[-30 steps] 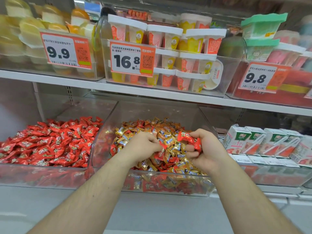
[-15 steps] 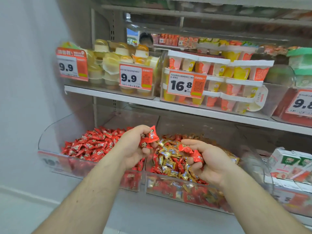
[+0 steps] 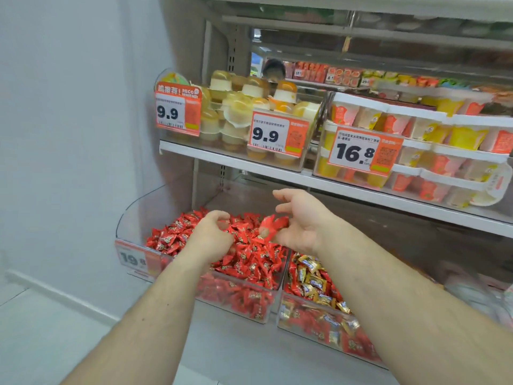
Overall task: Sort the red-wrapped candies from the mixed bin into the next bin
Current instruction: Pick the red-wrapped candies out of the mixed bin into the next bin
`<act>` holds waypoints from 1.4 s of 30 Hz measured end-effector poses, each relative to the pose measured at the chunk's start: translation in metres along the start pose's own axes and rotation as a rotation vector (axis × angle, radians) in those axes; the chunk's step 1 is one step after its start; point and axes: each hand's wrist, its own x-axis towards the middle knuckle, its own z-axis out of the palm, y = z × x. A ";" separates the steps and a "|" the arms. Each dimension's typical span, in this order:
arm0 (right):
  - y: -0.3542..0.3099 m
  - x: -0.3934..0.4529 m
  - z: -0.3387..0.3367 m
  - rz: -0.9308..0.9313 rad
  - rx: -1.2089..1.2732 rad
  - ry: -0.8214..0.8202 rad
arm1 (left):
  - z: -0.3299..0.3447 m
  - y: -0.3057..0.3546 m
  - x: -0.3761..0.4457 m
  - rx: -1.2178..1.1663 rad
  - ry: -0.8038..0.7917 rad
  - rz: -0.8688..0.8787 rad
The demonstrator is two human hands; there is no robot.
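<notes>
Shelving of white metal (image 3: 249, 159) is seen carrying two clear plastic bins side by side at its lower left. A heap of red-wrapped candies (image 3: 249, 254) fills the left bin (image 3: 236, 301); the mixed bin (image 3: 319, 329) of red and gold candies is set just right of it. Over the red heap, the right hand (image 3: 301, 220) is held with fingers spread loosely, a blurred red candy (image 3: 273, 223) at its fingertips, its long axis running roughly left-right. The left hand (image 3: 212, 236) is curled low above the heap; whether anything is gripped cannot be told.
</notes>
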 end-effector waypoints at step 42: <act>0.045 -0.015 -0.217 0.163 -1.721 0.498 | 0.221 0.059 -0.060 0.854 -0.951 0.431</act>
